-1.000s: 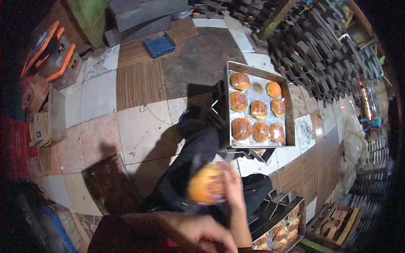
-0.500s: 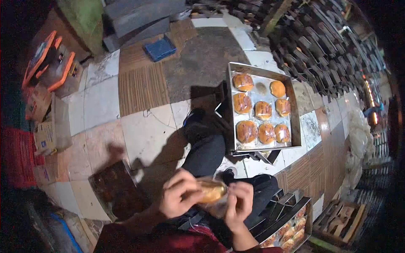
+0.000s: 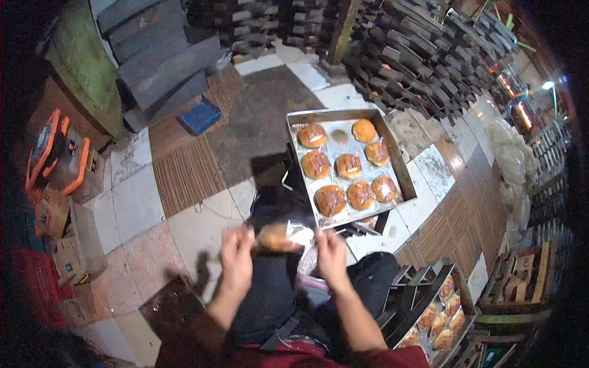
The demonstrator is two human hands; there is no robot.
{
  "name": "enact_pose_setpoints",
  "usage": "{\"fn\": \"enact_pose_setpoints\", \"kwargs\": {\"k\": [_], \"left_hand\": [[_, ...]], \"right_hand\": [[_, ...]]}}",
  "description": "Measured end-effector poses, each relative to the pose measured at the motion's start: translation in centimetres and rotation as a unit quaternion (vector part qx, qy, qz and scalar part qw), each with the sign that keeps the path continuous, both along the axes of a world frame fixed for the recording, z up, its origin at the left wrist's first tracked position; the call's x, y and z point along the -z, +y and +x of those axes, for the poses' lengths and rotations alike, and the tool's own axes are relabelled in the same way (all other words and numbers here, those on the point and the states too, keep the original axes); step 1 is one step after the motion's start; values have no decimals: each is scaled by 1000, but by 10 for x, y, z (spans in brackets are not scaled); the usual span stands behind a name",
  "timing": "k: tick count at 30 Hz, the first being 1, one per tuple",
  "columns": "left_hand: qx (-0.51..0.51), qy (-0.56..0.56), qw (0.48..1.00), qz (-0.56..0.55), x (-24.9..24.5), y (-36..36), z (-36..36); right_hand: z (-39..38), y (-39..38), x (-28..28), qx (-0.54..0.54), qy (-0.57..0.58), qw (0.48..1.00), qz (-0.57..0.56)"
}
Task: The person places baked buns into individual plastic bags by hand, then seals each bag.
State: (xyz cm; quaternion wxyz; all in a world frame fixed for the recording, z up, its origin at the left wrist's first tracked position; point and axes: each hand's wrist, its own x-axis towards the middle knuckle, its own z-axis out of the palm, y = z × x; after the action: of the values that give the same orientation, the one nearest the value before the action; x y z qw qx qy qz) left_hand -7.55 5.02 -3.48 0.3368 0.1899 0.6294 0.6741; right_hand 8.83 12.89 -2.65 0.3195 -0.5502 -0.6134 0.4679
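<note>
Between my two hands a golden-brown bun (image 3: 276, 238) is stretched out in a clear plastic bag, above my lap. My left hand (image 3: 238, 253) pinches the bag at the bun's left end. On the other side, the fingers of my right hand (image 3: 332, 254) are closed on the bag's loose end; motion blurs both a little. Below my right hand hangs or lies more clear plastic (image 3: 311, 282) with a pink and blue edge; what it belongs to cannot be made out. Just beyond my hands, a metal tray (image 3: 402, 184) carries several buns (image 3: 331, 199), most of them in clear wrap.
At lower right, another tray (image 3: 469, 300) holds wrapped buns (image 3: 437, 328) beside a black metal frame. A blue tray (image 3: 200, 116) lies on the tiled floor. Orange-edged bins (image 3: 86, 168) and cardboard boxes (image 3: 69, 257) stand at left. Stacked dark pieces (image 3: 399, 67) line the back.
The view has shifted. My hands have moved apart and up towards the tray, and the bagged bun is now held stretched between them.
</note>
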Motion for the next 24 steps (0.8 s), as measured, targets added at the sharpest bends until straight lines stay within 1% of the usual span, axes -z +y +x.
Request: {"fn": "enact_pose_setpoints", "kwargs": {"k": [1, 2, 3, 4, 5, 6, 7, 8, 9, 11, 12, 13, 14, 15, 16, 17, 19, 20, 21, 22, 23, 24], "left_hand": [[-37, -49, 998, -22, 17, -17, 13], [-29, -51, 997, -42, 28, -36, 21], [-22, -54, 997, -59, 38, -49, 26], [-40, -126, 984, -117, 30, -59, 33], [-59, -199, 962, -175, 14, -68, 42], [-62, -200, 962, -173, 6, -72, 46], [-60, -225, 957, -174, -1, -76, 49], [-57, -248, 951, -176, -24, -77, 52], [-37, -242, 953, -180, -49, -74, 55], [-37, -217, 973, -67, -64, -71, 61], [-32, -176, 983, -34, -71, -66, 61], [-32, -175, 984, -28, -80, -60, 60], [-83, -153, 985, 4, -89, -55, 61], [-133, -131, 982, 34, -95, -52, 61], [-116, -149, 981, 37, -95, -53, 57], [-115, -148, 982, 38, -91, -56, 55], [-97, -145, 984, 49, -75, -61, 52], [-101, -147, 983, 48, -67, -66, 50], [-83, -157, 983, 36, -59, -70, 46], [-62, -168, 984, 23, -55, -73, 42], [-60, -169, 983, 24, -53, -75, 41], [-50, -198, 979, 20, -53, -77, 40]], "right_hand": [[6, -20, 21, 6, -11, 1000, -6], [19, -35, 45, 4, 2, 995, -96], [28, -50, 47, -11, -13, 988, -155], [34, -72, 56, 31, 2, 997, -68], [40, -91, 57, 62, -28, 993, 93], [34, -100, 23, 51, -61, 967, 243], [31, -105, -12, -38, -144, 930, 336], [27, -109, -22, -119, -191, 907, 355], [22, -109, -27, -198, -235, 875, 375], [22, -65, -13, -299, -158, 911, 238], [18, -40, -15, -271, -87, 939, 191], [10, -7, -27, -228, -15, 935, 270], [15, 27, -26, -208, -77, 961, 163], [8, 56, -58, -132, -121, 961, 210], [9, 88, -67, -30, -121, 942, 312], [13, 108, -70, 71, -116, 902, 410], [14, 102, -106, 207, -80, 873, 435], [16, 92, -101, 192, -106, 857, 467], [22, 70, -89, 180, -131, 838, 498], [32, 48, -47, 94, -98, 919, 370], [40, 21, -6, 7, -62, 971, 231], [38, -6, 5, -166, -146, 902, 371]]}}
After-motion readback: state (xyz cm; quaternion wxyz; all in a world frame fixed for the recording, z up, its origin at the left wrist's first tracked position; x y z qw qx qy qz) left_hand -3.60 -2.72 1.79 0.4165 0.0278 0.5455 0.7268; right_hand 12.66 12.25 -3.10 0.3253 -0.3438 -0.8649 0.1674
